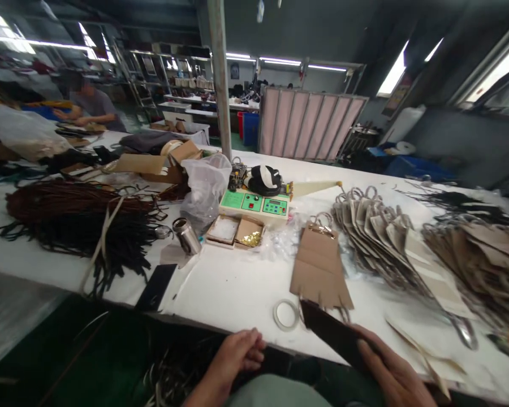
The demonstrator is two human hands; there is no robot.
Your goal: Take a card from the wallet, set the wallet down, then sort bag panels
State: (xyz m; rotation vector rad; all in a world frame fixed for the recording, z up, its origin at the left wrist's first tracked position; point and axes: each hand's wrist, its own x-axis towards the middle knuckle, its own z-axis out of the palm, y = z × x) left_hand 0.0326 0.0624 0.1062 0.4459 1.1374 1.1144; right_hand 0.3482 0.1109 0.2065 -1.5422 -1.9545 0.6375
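Observation:
My right hand point(392, 370) lies at the bottom right, its fingers wrapped over a dark flat piece point(333, 333) that juts toward the table's front edge. My left hand point(237, 353) rests at the bottom middle near my lap, fingers curled loosely, with nothing visible in them. A roll of clear tape point(285, 314) lies on the white table point(233, 288) between both hands. Just beyond it lies a flat brown paper bag point(320, 265).
Fanned stacks of paper bags with cord handles point(379, 237) fill the right side. A green control box point(254, 204), a metal can point(186, 236), small boxes point(236, 230) and a plastic bag point(206, 186) sit mid-table. A pile of dark cords point(80, 217) lies left. Another person point(89, 107) works at the far left.

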